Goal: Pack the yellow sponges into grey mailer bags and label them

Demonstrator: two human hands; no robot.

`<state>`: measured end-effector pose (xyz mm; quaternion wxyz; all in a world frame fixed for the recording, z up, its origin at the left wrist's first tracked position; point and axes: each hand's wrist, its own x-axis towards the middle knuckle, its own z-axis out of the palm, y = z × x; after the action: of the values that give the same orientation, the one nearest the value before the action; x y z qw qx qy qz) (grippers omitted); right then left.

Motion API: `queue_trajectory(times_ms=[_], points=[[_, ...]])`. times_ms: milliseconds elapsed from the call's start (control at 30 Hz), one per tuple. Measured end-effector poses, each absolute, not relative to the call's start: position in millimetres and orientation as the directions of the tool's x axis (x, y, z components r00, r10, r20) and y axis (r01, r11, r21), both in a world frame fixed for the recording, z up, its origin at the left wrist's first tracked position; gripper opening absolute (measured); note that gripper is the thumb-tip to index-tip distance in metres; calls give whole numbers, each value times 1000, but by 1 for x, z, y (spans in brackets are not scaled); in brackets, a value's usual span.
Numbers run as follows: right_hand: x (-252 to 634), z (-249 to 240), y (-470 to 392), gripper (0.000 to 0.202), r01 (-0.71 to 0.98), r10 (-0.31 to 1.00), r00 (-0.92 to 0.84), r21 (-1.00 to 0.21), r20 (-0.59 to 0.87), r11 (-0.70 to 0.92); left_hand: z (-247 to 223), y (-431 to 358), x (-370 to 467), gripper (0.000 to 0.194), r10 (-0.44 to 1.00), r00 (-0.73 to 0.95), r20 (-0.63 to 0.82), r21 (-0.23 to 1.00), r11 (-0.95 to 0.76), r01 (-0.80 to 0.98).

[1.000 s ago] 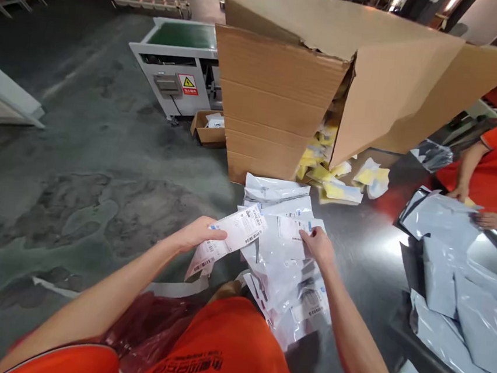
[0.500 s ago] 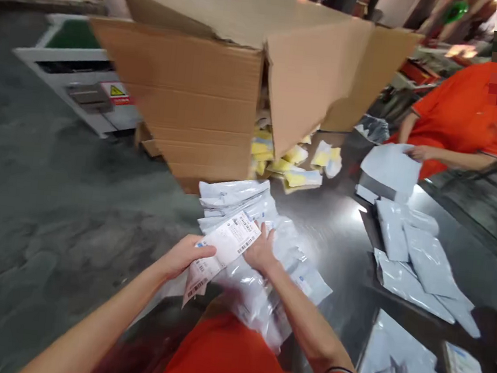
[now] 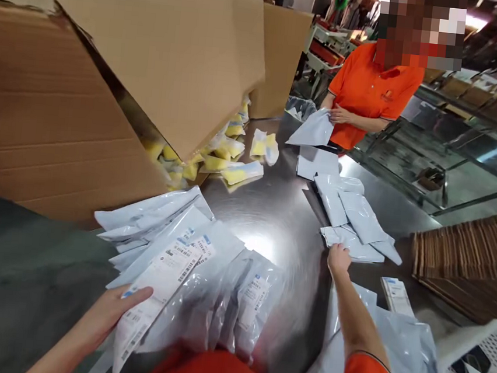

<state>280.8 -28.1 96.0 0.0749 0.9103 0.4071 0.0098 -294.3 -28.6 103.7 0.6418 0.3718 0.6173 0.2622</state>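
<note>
My left hand is closed on a strip of white shipping labels, thumb on top, printed with barcodes. Beneath the strip lie overlapping pale grey mailing bags, spread along the table edge in front of me. One bag near my body bears a stuck-on label. Out to the right, my right hand has its fingers closed at the near edge of a mailing bag. That bag lies at the bottom of a small pile of filled bags; the fingertips are partly hidden.
A large open cardboard box stands at left, with yellow-and-white packets spilling out. Across the metal table, a person in orange holds a mailing bag. To the right are stacked flat cardboard, a label stack and a white basket.
The view has swung right. My right hand has left the bags before me and moved to the pile on the right. My left hand still holds the label strip.
</note>
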Motion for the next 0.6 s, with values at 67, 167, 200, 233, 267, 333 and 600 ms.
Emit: queue_trajectory(times_ms=[67,167,200,233,267,333,600], points=[[279,103,-37,42,791,788,610,116,-80,-601,107,-27,-292,48,795,75,-602,798,597,84],[250,129,-42,41,876,873,482,-12,80,-483,119,-31,-292,45,823,22,-568,823,568,-18],[232,139,-42,41,910,890,414,-74,189,-407,125,-33,-294,44,838,3,-546,837,545,-49],[210,148,-43,41,943,893,332,-131,304,-306,130,-35,-297,43,852,-26,-522,851,519,-85],[184,156,-43,40,968,885,238,-171,399,-183,136,-38,-300,42,863,-60,-501,862,492,-122],[120,169,-45,39,978,866,29,-191,499,78,146,-43,-310,42,879,-145,-454,883,422,-203],[-110,164,-37,38,787,828,-561,-314,-5,531,162,-102,-349,50,929,-123,-348,937,342,-69]])
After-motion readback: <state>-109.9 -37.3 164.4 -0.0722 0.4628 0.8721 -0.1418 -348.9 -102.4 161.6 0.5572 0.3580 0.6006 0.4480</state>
